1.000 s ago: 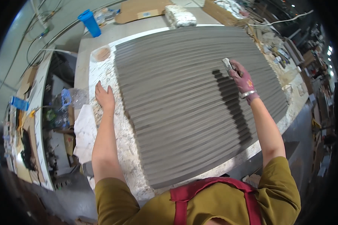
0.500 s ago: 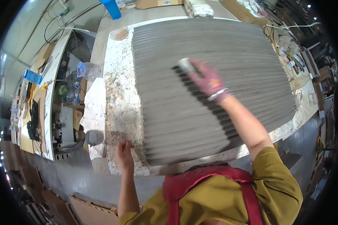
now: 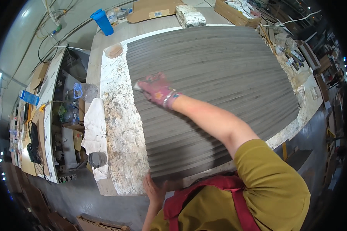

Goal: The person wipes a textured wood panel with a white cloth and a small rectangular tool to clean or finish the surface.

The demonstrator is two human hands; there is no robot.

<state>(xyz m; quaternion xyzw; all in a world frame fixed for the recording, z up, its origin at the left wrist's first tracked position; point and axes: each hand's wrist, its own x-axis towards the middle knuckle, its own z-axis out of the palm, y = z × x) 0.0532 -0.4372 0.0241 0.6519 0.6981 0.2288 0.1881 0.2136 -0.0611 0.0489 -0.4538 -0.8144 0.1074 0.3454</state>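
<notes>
A large grey fluted panel [image 3: 212, 69] with long ridges running side to side lies flat on the worktable. My right hand [image 3: 156, 89], in a pink patterned glove, presses down near its left edge. Its fingers close round a small white block [image 3: 137, 86], mostly hidden under the glove, so I cannot tell its exact kind. My bare left hand [image 3: 155, 191] rests at the panel's near left corner, fingers stretched out and holding nothing. Left of the panel runs a white, paint-stained sheet [image 3: 121, 146].
A round tan lid-like disc [image 3: 113, 50] lies at the far left corner. A grey cup [image 3: 97, 159] and a white cloth [image 3: 93, 133] sit along the left edge. Behind are a blue cup [image 3: 102, 22], flat cardboard [image 3: 152, 10] and a stained white bundle [image 3: 190, 16]. Loose tools [image 3: 291, 56] line the right.
My right hand has slid the white block left across the panel, from its upper middle to its left edge. My left hand has moved right and nearer, onto the panel's corner.
</notes>
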